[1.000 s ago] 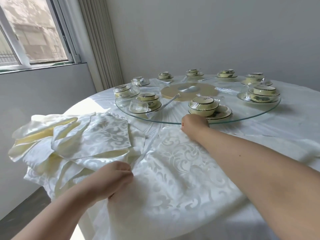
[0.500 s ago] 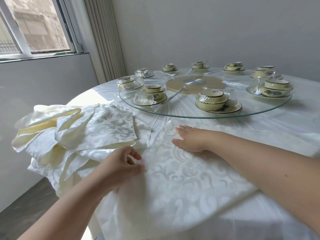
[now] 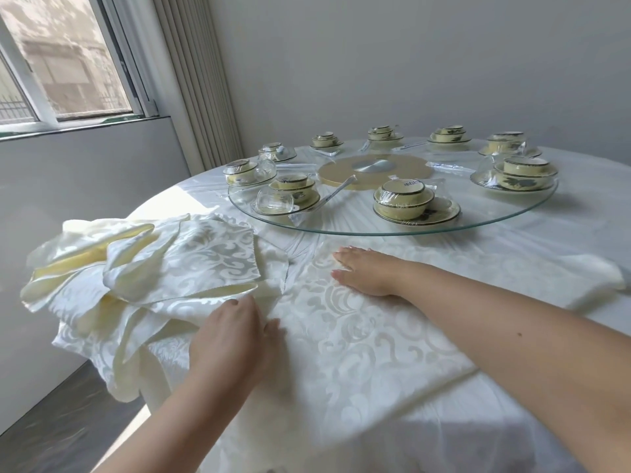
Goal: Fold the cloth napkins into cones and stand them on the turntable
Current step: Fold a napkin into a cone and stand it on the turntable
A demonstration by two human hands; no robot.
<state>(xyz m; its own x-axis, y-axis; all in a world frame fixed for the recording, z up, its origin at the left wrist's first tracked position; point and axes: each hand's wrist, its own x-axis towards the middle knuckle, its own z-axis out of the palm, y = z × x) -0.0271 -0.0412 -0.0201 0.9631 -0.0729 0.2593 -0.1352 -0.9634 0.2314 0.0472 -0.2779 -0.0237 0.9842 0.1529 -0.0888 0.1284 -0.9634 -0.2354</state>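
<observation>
A white damask napkin (image 3: 368,339) lies spread flat on the round table in front of me. My right hand (image 3: 367,273) presses on its far part with straight fingers, palm down. My left hand (image 3: 235,331) rests on the napkin's left edge, fingers extended, beside a heap of more cream napkins (image 3: 143,268). The glass turntable (image 3: 341,227) stands behind the napkin, apart from both hands.
Several wrapped bowl-and-saucer sets (image 3: 408,201) and upturned glasses (image 3: 275,201) ring the turntable and table. The napkin heap hangs over the table's left edge. A wall with a window (image 3: 68,63) is at the left.
My right hand drew back from the turntable's edge and flattened on the napkin. My left hand opened from a pinch and lies flat on the napkin's left edge.
</observation>
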